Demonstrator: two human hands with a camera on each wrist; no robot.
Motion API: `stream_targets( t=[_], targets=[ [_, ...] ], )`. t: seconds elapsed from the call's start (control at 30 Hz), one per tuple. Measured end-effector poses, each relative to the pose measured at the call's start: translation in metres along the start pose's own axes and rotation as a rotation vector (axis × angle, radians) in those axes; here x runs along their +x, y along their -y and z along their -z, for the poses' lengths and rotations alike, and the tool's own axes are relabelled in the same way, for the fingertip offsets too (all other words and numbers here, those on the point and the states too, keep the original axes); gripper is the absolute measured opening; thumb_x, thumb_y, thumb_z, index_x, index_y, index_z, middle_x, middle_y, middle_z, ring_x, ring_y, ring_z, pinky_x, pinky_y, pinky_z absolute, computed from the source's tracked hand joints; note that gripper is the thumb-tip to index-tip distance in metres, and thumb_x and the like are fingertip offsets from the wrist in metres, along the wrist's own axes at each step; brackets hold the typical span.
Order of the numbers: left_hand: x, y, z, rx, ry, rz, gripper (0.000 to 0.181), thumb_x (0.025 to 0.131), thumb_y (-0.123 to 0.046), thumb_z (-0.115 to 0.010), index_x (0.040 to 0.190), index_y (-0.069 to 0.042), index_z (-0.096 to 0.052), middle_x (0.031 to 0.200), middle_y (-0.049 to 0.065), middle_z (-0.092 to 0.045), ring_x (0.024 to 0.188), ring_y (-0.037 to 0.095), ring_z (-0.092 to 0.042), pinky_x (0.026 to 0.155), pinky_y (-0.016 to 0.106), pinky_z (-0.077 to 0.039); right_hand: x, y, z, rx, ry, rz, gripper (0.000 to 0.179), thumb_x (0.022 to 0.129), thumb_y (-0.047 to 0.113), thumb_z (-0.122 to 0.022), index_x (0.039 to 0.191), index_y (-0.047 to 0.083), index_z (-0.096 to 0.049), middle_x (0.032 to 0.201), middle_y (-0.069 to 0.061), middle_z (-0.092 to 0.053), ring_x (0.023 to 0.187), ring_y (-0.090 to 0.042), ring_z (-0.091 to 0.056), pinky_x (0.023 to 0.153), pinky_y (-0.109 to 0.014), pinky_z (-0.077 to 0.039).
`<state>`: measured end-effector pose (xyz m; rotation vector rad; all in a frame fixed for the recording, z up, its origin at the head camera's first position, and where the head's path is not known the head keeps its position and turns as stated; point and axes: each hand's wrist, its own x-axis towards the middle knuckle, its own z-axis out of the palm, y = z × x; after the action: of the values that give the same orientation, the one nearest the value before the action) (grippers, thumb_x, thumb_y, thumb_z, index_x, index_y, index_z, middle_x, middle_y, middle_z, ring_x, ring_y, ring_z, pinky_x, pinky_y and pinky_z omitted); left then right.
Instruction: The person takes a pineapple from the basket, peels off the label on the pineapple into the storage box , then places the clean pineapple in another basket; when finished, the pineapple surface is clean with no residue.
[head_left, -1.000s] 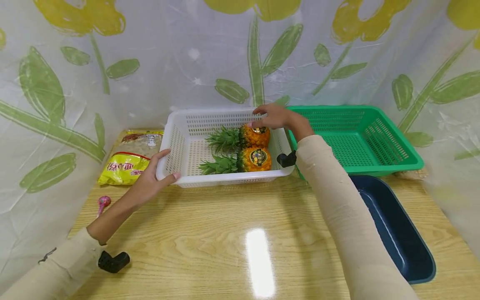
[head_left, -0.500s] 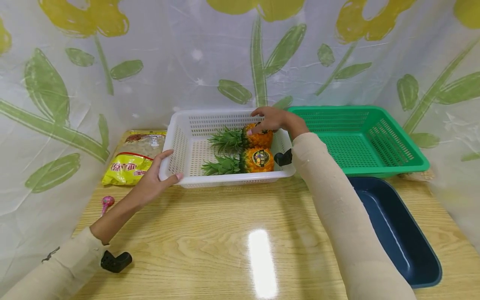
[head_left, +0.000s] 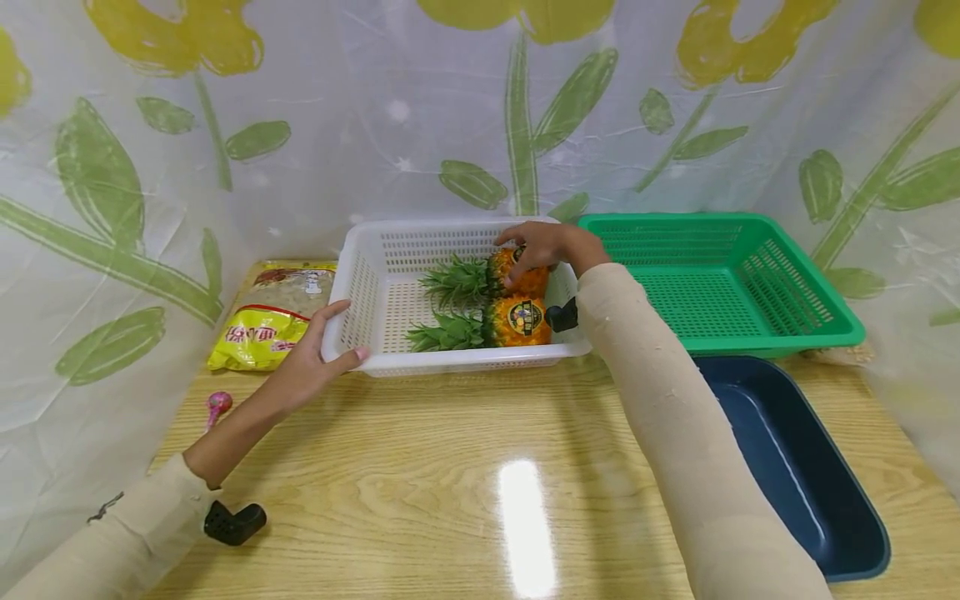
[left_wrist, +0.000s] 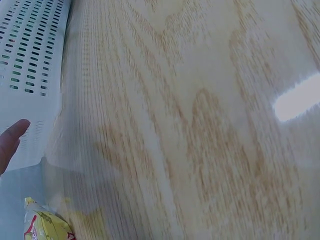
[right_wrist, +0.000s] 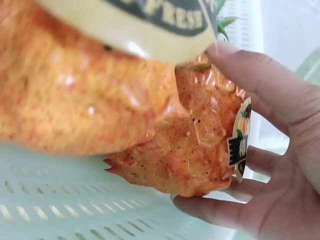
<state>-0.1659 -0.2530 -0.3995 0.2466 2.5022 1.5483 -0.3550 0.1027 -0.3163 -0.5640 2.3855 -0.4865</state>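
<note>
Two small pineapples lie side by side at the right end of a white slotted basket (head_left: 450, 360), leafy crowns to the left. My right hand (head_left: 551, 242) reaches over the far pineapple (head_left: 529, 281). In the right wrist view its thumb and fingers curl round that orange fruit, which has a sticker on its side. The near pineapple (head_left: 517, 322), with a round dark label, lies against it on the basket floor. My left hand (head_left: 303, 367) grips the basket's front left corner, thumb along the front rim. In the left wrist view only a fingertip (left_wrist: 19, 130) shows beside the basket wall.
Right of the white basket stands a green slotted basket (head_left: 757, 343), with a dark blue tub (head_left: 806, 467) before it. A yellow food bag (head_left: 273, 321) lies at the left, near a pink lollipop (head_left: 219, 402). A flowered curtain (head_left: 337, 142) hangs behind.
My right hand has come lower over the far pineapple, its thumb shifting down its near side. The left hand stays at the basket corner. The head view has shifted slightly.
</note>
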Motion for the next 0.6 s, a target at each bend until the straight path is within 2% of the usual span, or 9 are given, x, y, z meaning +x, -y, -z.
stream_targets(
  t=[0.13, 0.27, 0.5, 0.57, 0.6],
  targets=[
    [0.0001, 0.0001, -0.0002, 0.001, 0.001, 0.001, 0.083, 0.101, -0.030, -0.062, 0.161, -0.021, -0.005, 0.154, 0.026, -0.029, 0.133, 0.041, -0.046, 0.085, 0.013, -0.046, 0.0031, 0.0023, -0.0016, -0.082, 0.009, 0.004, 0.082, 0.091, 0.031, -0.076, 0.159, 0.023, -0.031, 0.167, -0.009, -0.019, 0.141, -0.033, -0.037, 0.099, -0.050, -0.047],
    [-0.0002, -0.0007, 0.0004, 0.014, 0.002, 0.009, 0.084, 0.101, -0.032, -0.062, 0.161, -0.022, -0.005, 0.155, 0.025, -0.029, 0.135, 0.040, -0.045, 0.088, 0.016, -0.046, 0.0063, 0.0037, -0.0030, -0.108, 0.018, -0.015, 0.083, 0.090, 0.031, -0.077, 0.158, 0.026, -0.031, 0.167, -0.008, -0.017, 0.132, -0.031, -0.043, 0.091, -0.049, -0.049],
    [-0.0001, -0.0009, 0.0012, 0.009, 0.007, 0.003, 0.083, 0.101, -0.031, -0.062, 0.161, -0.022, -0.005, 0.155, 0.024, -0.028, 0.135, 0.040, -0.045, 0.087, 0.015, -0.046, 0.0094, 0.0044, -0.0040, -0.157, 0.028, -0.020, 0.086, 0.089, 0.029, -0.077, 0.159, 0.026, -0.028, 0.168, -0.008, -0.015, 0.142, -0.033, -0.035, 0.094, -0.047, -0.047],
    [0.0001, -0.0005, 0.0012, 0.007, 0.008, 0.000, 0.083, 0.101, -0.031, -0.062, 0.161, -0.022, -0.005, 0.155, 0.024, -0.028, 0.135, 0.040, -0.045, 0.087, 0.013, -0.045, 0.0104, 0.0041, -0.0040, -0.169, 0.036, -0.019, 0.087, 0.089, 0.027, -0.077, 0.160, 0.026, -0.026, 0.168, -0.008, -0.016, 0.133, -0.032, -0.042, 0.088, -0.044, -0.047],
    [0.0002, -0.0003, 0.0011, 0.008, 0.008, -0.001, 0.083, 0.101, -0.031, -0.062, 0.161, -0.022, -0.005, 0.155, 0.024, -0.029, 0.135, 0.040, -0.045, 0.086, 0.013, -0.045, 0.0104, 0.0041, -0.0039, -0.178, 0.043, -0.016, 0.088, 0.089, 0.026, -0.077, 0.160, 0.026, -0.025, 0.168, -0.008, -0.016, 0.135, -0.032, -0.041, 0.090, -0.044, -0.047]
  ],
)
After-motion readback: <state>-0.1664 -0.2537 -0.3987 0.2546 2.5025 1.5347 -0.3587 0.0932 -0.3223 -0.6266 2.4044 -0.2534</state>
